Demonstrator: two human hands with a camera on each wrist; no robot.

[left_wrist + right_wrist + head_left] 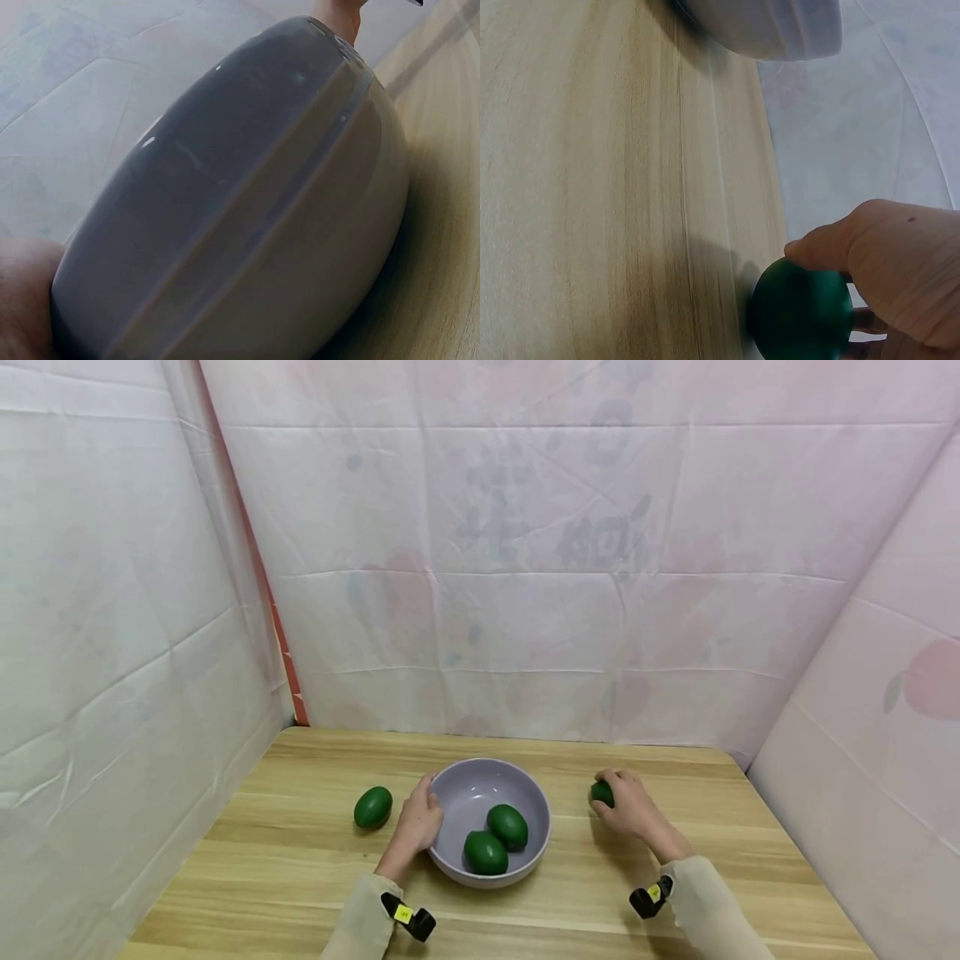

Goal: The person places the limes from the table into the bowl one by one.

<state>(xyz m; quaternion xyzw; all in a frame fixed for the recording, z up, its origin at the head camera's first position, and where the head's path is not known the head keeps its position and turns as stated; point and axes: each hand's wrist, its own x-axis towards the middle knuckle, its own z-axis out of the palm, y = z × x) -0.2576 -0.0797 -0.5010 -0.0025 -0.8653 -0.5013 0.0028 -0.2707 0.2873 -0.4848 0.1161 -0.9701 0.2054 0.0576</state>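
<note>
A grey-purple bowl [480,774] stands on the table, with two glossy dark green oval fruits inside, one [507,827] partly behind the other [486,853]. My left hand [420,817] grips the bowl's left side, thumb at the rim; its other fingers are mostly hidden. The bowl's wall [225,195] fills most of the left wrist view. To the right of the bowl, my right hand [628,806] holds another green oval fruit [802,311] between thumb and fingers, at the tabletop. A further green fruit [372,807] lies left of my left hand.
The wooden table [315,877] has its back edge against a pale printed sheet [525,610]. More sheets hang on the left [112,652] and right [885,710]. Bare wood lies between the bowl and my right hand.
</note>
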